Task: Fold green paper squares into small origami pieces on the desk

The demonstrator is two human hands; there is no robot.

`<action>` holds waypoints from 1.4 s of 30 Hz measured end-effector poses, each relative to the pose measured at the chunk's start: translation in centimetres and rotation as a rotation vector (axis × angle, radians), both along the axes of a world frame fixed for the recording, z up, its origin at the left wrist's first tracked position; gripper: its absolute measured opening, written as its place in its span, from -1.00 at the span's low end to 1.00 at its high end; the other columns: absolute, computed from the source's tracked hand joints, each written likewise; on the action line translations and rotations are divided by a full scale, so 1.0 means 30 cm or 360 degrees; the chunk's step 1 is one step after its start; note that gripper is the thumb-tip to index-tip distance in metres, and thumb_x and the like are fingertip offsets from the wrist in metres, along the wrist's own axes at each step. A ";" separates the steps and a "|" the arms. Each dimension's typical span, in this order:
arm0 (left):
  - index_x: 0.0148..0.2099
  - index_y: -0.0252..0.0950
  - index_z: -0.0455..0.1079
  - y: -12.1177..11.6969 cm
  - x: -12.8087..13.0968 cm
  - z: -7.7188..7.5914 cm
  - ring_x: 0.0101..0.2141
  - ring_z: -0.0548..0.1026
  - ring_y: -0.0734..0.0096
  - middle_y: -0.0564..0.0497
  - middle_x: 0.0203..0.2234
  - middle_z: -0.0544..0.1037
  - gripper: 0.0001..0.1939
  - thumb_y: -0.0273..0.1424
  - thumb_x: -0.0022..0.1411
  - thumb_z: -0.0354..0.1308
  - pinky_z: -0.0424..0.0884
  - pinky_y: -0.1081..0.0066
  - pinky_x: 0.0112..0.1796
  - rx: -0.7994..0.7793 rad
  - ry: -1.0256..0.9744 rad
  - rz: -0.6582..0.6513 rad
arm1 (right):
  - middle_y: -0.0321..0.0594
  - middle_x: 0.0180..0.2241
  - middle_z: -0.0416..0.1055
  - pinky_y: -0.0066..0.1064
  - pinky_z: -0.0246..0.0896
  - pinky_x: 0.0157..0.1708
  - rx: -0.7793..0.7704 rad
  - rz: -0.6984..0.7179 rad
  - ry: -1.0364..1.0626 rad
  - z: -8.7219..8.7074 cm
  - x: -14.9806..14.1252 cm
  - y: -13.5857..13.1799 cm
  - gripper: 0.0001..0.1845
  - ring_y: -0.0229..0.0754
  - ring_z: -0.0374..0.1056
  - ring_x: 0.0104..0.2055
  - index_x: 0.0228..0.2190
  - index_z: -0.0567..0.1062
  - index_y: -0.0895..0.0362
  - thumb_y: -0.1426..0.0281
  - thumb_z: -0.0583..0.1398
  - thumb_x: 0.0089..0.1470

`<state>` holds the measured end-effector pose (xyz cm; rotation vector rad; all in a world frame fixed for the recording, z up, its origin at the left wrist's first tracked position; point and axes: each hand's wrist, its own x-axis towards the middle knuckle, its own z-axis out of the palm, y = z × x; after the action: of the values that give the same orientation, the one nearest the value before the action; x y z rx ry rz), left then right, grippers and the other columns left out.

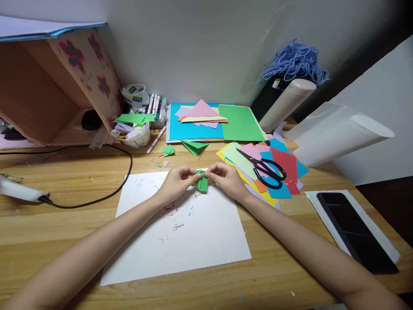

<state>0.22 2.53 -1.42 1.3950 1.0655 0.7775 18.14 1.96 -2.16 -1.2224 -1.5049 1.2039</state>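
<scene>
1. Left hand (178,180) and right hand (226,177) are close together, both pinching the same little folded green paper (202,184) between thumb and fingers, one from each side.
2. That folded green paper is up over the far part of a white sheet (180,249), which is pretty smudged with colored marks, mostly around the middle.
3. Just past the hands on the wooden desk (64,241) sits a small green cutout (168,150), kinda heart-shaped, with a bigger folded green piece (195,147) to its right.
4. Off to the right, black-handled scissors (254,160) lie on a messy pile of colored paper (284,161), blades pointing away and leftward.
5. Back by the wall: a stack of larger sheets (241,122), blue and green showing, with a pink triangle (202,109) on top.
6. Left of that, a tub of paper scraps (138,138) with one loose marker (156,140) just beside it.
7. Far right, a black phone-looking thing (355,230) rests on something white.
</scene>
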 end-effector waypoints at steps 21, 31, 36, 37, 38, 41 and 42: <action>-0.40 -0.40 0.45 -0.002 0.006 0.030 -0.48 0.40 0.47 -0.05 -0.50 0.52 -0.68 -0.19 0.04 0.19 0.30 0.46 -0.43 0.0012 0.0077 0.0040 | -0.32 -0.58 0.33 -0.48 0.17 -0.52 -0.0055 0.0081 0.0131 0.003 0.004 0.007 -0.72 -0.34 0.23 -0.55 -0.54 0.42 0.18 0.21 0.27 -0.12; -0.41 -0.41 0.44 -0.001 0.001 0.002 -0.47 0.42 0.48 -0.05 -0.49 0.51 -0.75 -0.27 0.04 0.21 0.33 0.46 -0.42 0.0012 -0.0015 0.0055 | -0.28 -0.51 0.36 -0.45 0.20 -0.46 -0.0047 0.0150 0.0086 0.008 0.008 0.004 -0.75 -0.31 0.28 -0.48 -0.49 0.42 0.18 0.23 0.22 -0.04; -0.41 -0.41 0.44 -0.003 0.000 -0.007 -0.49 0.42 0.47 -0.06 -0.50 0.51 -0.75 -0.26 0.03 0.21 0.34 0.46 -0.44 0.0042 0.0002 0.0029 | -0.25 -0.47 0.38 -0.42 0.22 -0.40 0.0012 0.0179 -0.0004 0.001 0.011 0.000 -0.77 -0.27 0.30 -0.43 -0.48 0.41 0.17 0.25 0.22 -0.04; -0.41 -0.41 0.43 -0.004 -0.001 -0.009 -0.49 0.42 0.47 -0.06 -0.50 0.51 -0.74 -0.26 0.03 0.20 0.34 0.45 -0.45 0.0049 0.0009 0.0028 | -0.25 -0.47 0.37 -0.43 0.21 -0.41 0.0028 0.0183 -0.0020 0.001 0.011 -0.001 -0.78 -0.27 0.30 -0.43 -0.48 0.41 0.17 0.25 0.21 -0.03; -0.41 -0.41 0.43 -0.005 -0.001 -0.010 -0.49 0.43 0.46 -0.06 -0.50 0.51 -0.74 -0.26 0.03 0.20 0.34 0.45 -0.45 0.0057 0.0018 0.0028 | -0.26 -0.47 0.37 -0.43 0.21 -0.41 0.0041 0.0186 -0.0035 0.001 0.012 -0.001 -0.78 -0.28 0.29 -0.43 -0.49 0.41 0.17 0.25 0.21 -0.02; -0.42 -0.41 0.42 -0.010 -0.002 -0.012 -0.51 0.42 0.47 -0.06 -0.51 0.51 -0.74 -0.26 0.04 0.20 0.34 0.46 -0.47 0.0094 0.0059 0.0032 | -0.27 -0.48 0.37 -0.43 0.19 -0.42 0.0061 0.0211 -0.0055 0.002 0.011 0.000 -0.80 -0.28 0.29 -0.44 -0.49 0.40 0.16 0.27 0.19 -0.01; -0.42 -0.41 0.42 -0.011 -0.002 -0.010 -0.52 0.41 0.48 -0.05 -0.52 0.50 -0.74 -0.26 0.04 0.19 0.34 0.46 -0.47 0.0110 0.0071 0.0033 | -0.27 -0.48 0.37 -0.44 0.19 -0.42 0.0065 0.0226 -0.0062 0.002 0.011 0.001 -0.81 -0.28 0.28 -0.44 -0.48 0.40 0.16 0.27 0.18 0.00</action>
<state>0.16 2.20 -1.73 1.4677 1.0984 0.8080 18.46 1.99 -2.09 -1.1335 -1.6604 1.2409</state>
